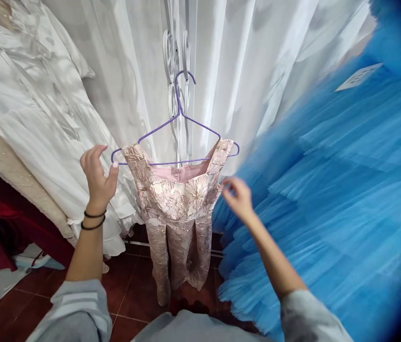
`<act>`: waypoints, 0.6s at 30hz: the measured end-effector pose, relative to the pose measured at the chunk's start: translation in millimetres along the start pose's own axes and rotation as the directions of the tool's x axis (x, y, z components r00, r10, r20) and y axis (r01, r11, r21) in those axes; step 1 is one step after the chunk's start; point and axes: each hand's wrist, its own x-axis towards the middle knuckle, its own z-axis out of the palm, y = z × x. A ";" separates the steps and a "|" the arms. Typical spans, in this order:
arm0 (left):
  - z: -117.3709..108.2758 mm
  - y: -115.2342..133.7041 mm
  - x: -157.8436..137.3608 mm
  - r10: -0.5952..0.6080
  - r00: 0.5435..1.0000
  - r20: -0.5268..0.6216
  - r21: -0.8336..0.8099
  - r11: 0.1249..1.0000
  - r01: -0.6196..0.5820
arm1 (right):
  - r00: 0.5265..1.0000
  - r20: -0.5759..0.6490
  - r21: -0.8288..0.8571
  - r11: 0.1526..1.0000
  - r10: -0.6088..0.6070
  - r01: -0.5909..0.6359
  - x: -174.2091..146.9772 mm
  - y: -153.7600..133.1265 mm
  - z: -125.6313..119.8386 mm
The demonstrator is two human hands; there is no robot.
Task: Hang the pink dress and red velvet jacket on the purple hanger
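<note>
A pink dress with a raised metallic floral pattern [186,197] hangs by its wide straps on a purple hanger [163,127]. The hanger's hook is over a white scrolled metal stand [167,52]. My left hand [98,175] is raised beside the hanger's left end, its fingers bent and apart from the thumb, with nothing between them. The thumb tip is very close to the hanger; whether they touch I cannot tell. At the dress's right side, just below the strap, my right hand [238,197] has thumb and forefinger pinched at the fabric edge.
White gowns [54,104] crowd the left, with a beige sparkly garment [18,171] and dark red fabric [18,228] beneath. A large blue tulle gown [328,204] fills the right, with a white tag [359,77]. White curtains [243,61] hang behind. The floor is red tile [129,289].
</note>
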 end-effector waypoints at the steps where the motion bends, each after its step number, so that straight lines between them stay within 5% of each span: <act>1: 2.4 3.2 21.6 0.058 0.994 0.092 0.032 0.998 -0.061 | 0.989 -0.145 -0.058 0.998 -0.006 -0.003 31.4 11.4 -18.1; 2: 7.6 5.8 38.8 0.077 0.980 0.185 0.046 0.995 -0.087 | 0.959 -0.265 -0.151 0.987 -0.098 0.059 61.4 19.9 -34.2; 3: 14.5 7.4 51.5 0.075 0.959 0.272 0.052 0.994 -0.093 | 0.955 -0.256 -0.170 0.980 -0.149 0.108 88.2 25.6 -47.0; 7: 33.3 -5.2 63.7 0.024 0.912 0.408 0.102 0.992 -0.072 | 0.975 0.175 -0.029 0.989 -0.137 0.144 144.2 33.6 -65.5; 10: 23.5 -31.7 51.7 -0.033 0.929 0.370 0.142 0.990 -0.021 | 0.966 0.228 -0.006 0.992 -0.124 0.129 140.9 36.8 -67.1; 13: 12.2 -60.8 28.8 -0.226 0.912 0.341 -0.018 0.969 0.247 | 0.972 0.189 0.031 0.991 -0.137 0.134 128.5 39.1 -72.4; 18: 37.1 -79.0 -49.8 -0.570 0.740 0.358 -0.223 0.717 0.660 | 0.951 0.306 0.184 0.983 -0.048 -0.009 117.4 42.7 -58.1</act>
